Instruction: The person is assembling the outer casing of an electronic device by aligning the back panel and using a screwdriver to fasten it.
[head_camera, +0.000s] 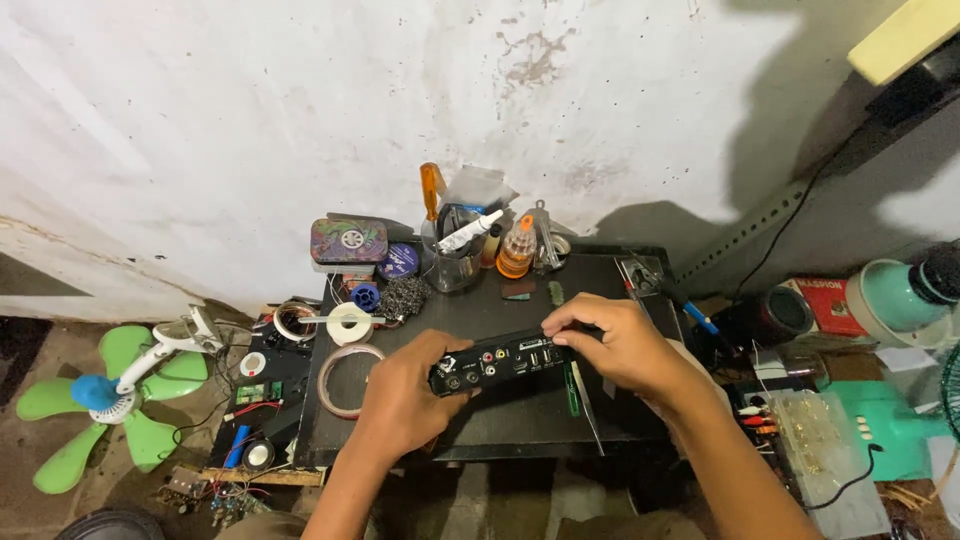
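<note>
Both my hands hold a small black set-top box (508, 360) above a black work table (480, 310). The box's back panel with round coloured sockets and ports faces me. My left hand (405, 390) grips its left end from below and behind. My right hand (610, 340) closes over its right end, fingers on the top edge. A green circuit strip (573, 388) and a thin metal tool lie on the table just under the box.
A cup of tools (455, 255), an orange-capped bottle (516, 247), solder spool, steel wool and tape rolls (345, 378) crowd the table's back and left. A green fan blade set (95, 400) lies on the floor left; a teal fan (900, 300) and clear parts box (820, 440) sit right.
</note>
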